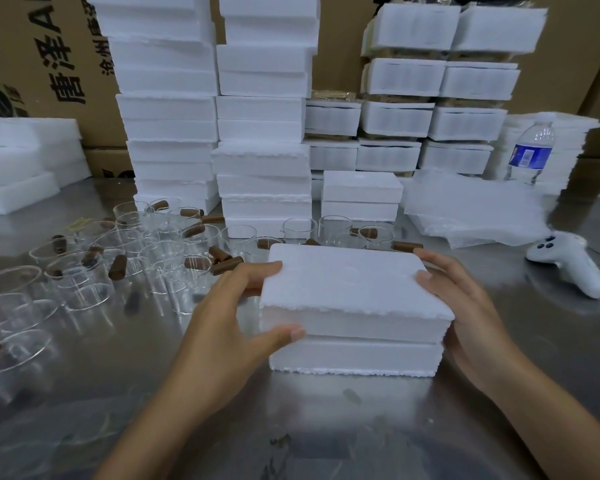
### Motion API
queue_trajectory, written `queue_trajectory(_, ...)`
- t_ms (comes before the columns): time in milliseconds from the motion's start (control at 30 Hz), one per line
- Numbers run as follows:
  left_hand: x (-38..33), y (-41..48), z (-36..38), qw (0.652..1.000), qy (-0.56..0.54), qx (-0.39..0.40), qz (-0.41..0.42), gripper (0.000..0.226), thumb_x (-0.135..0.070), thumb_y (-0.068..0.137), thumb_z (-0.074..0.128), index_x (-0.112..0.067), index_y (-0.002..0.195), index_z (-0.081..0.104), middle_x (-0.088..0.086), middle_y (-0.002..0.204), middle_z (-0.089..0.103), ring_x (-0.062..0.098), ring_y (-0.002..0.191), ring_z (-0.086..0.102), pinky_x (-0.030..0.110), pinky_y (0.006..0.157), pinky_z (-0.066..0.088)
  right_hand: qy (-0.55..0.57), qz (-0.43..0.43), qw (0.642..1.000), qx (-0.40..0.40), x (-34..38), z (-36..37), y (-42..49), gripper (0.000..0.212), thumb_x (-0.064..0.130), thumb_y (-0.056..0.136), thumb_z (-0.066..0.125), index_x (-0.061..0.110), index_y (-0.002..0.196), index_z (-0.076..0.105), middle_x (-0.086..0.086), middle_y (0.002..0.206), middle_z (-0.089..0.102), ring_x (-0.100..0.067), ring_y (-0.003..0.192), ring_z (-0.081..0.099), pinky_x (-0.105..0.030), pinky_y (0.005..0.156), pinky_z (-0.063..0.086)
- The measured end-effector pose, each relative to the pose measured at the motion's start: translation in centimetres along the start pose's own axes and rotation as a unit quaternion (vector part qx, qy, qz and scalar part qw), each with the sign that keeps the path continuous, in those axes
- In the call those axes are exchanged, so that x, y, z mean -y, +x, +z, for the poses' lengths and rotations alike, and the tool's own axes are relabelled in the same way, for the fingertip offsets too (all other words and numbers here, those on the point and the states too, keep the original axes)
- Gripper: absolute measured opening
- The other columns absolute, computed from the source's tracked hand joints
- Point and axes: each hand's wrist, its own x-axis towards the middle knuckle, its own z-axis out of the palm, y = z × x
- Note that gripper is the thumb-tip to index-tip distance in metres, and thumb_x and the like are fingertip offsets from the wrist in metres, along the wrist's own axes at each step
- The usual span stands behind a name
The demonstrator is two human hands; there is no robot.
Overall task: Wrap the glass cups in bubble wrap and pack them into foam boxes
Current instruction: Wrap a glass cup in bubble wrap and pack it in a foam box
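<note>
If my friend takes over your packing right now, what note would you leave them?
The left hand and right hand each grip a side of the white rectangular foam box, lid on, contents hidden.
Many clear glass cups with brown handles sit unwrapped left of and behind it; clear bubble wrap sheets lie back right.
To do: wrap and box those cups.

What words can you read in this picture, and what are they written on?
"唐泽": big black characters, turned sideways, on the brown cardboard box.
"沧州": smaller black characters beside them on the same box; the rest is hidden by the foam stack.
Blue label on the clear plastic water bottle: too blurred to read.
</note>
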Motion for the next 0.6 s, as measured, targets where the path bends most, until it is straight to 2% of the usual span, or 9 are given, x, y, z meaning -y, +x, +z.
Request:
queue_trajectory(133,0.38,-0.08,0.00,1.000,-0.019,0.003,-0.008,0.064,-0.058,0.053,0.075,-0.056,0.112,0.052,-0.030,0.115,0.059,-0.005,0.108,0.057,0.026,0.092,0.047,0.005,-0.006,1.000,-0.001,-0.04,0.13,-0.05,0.023,0.020,0.081,0.061,0.029,0.101,0.066,0.004,0.096,0.067,-0.007,0.076,0.064,-0.013,0.059,0.049)
queue_trajectory(267,0.47,-0.12,0.16,0.999,-0.032,0.005,-0.004,0.057,-0.065,0.061,0.073,-0.053,0.113,0.053,-0.027,0.117,0.059,-0.002,0.111,0.057,0.029,0.095,0.046,0.005,-0.012,1.000,0.003,-0.06,0.06,-0.14,0.024,0.023,0.079,0.061,0.031,0.102,0.067,0.008,0.096,0.069,-0.007,0.081,0.065,-0.018,0.066,0.049)
queue_trajectory(433,0.23,-0.35,0.30,0.999,-0.043,-0.020,0.022,0.045,-0.058,0.063,0.071,-0.050,0.106,0.058,-0.018,0.117,0.060,0.001,0.106,0.060,0.031,0.095,0.046,0.007,-0.019,0.999,0.030,-0.13,-0.21,-0.43,0.031,0.025,0.081,0.059,0.032,0.110,0.065,0.008,0.104,0.070,-0.009,0.088,0.067,-0.016,0.065,0.052)
queue_trajectory(533,0.40,-0.51,0.30,0.999,-0.033,-0.016,0.023,0.043,-0.057,0.065,0.075,-0.050,0.104,0.058,-0.014,0.116,0.060,0.002,0.106,0.059,0.033,0.095,0.047,0.007,-0.027,0.999,0.029,-0.35,-0.22,-0.46,0.035,0.027,0.073,0.062,0.035,0.107,0.067,0.008,0.117,0.066,-0.010,0.100,0.065,-0.017,0.073,0.052)
queue_trajectory(600,0.43,-0.55,0.31,0.999,-0.031,-0.005,0.011,0.044,-0.056,0.062,0.075,-0.049,0.102,0.058,-0.014,0.115,0.061,0.001,0.106,0.059,0.037,0.098,0.046,0.009,-0.024,0.999,0.023,-0.47,-0.20,-0.42,0.032,0.024,0.078,0.062,0.036,0.106,0.067,0.003,0.122,0.063,-0.013,0.106,0.062,-0.020,0.076,0.052)
